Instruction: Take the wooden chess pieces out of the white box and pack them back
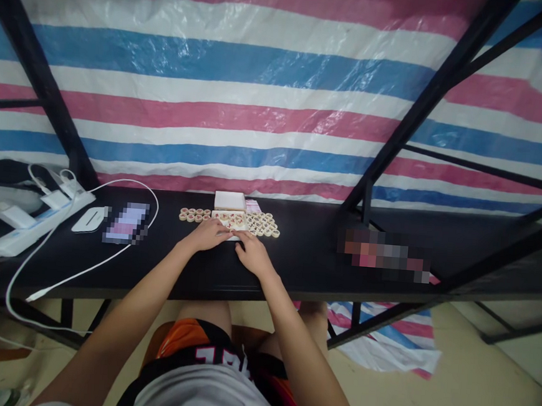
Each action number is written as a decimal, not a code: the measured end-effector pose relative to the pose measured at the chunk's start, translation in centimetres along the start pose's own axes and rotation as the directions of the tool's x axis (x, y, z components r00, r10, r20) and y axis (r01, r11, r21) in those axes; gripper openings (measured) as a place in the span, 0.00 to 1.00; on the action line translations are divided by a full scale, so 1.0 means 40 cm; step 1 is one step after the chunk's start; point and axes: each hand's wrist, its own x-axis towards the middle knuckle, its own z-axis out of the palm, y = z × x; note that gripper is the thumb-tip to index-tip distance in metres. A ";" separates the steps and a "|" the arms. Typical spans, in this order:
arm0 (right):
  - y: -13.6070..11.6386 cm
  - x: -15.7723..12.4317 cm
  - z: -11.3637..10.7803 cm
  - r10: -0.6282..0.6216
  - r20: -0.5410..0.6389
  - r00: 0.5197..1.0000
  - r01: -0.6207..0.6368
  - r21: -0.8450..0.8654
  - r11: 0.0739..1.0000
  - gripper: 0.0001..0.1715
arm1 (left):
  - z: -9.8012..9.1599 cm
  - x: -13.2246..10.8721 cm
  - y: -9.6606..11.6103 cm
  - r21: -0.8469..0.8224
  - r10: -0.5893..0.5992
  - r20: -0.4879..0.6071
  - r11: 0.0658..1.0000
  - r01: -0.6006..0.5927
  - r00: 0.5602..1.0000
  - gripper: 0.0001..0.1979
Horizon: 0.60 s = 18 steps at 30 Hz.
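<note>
Both my hands rest at the near side of a small white box (pixel 234 238) with round wooden pieces marked in red inside. My left hand (pixel 209 234) touches its left front part, and my right hand (pixel 252 253) touches the right front corner; whether the fingers grip anything is too small to tell. Left of the box lie two rows of round red-marked pieces (pixel 197 214). To its right sits a cluster of dark-marked pieces (pixel 263 225). Behind the box stands a white lid or second box (pixel 230 201), with a printed paper (pixel 253 206) beside it.
On the black table (pixel 303 268), a power strip (pixel 34 229) with cables, a white device (pixel 90 219) and a blurred phone (pixel 127 223) lie to the left. A blurred object (pixel 382 254) is at the right, near the black frame bars (pixel 417 108). Striped sheeting hangs behind.
</note>
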 end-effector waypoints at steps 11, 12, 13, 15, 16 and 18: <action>0.004 0.004 0.005 0.048 0.017 0.999 -0.048 0.003 0.999 0.26 | -0.025 -0.003 0.031 -0.002 -0.048 -0.063 0.999 0.048 0.997 0.19; 0.002 0.004 0.004 0.048 0.030 0.998 -0.048 -0.004 0.999 0.27 | -0.026 -0.003 0.034 -0.006 -0.038 -0.063 0.999 0.037 0.997 0.18; 0.000 0.004 0.002 0.041 0.040 0.998 -0.040 -0.007 0.999 0.27 | -0.027 -0.003 0.036 -0.010 -0.027 -0.060 1.000 0.026 0.998 0.18; -0.003 0.003 -0.001 0.022 0.046 0.999 -0.022 -0.012 1.000 0.27 | -0.027 -0.002 0.040 -0.024 -0.008 -0.055 1.000 0.007 0.998 0.16; -0.005 0.003 -0.002 0.017 0.046 0.999 -0.016 -0.016 1.000 0.27 | -0.026 -0.002 0.041 -0.035 -0.002 -0.056 0.999 0.000 0.998 0.16; -0.007 0.002 -0.005 0.017 0.049 0.999 -0.015 -0.028 0.999 0.27 | -0.025 -0.002 0.043 -0.065 0.000 -0.058 0.998 -0.003 0.998 0.15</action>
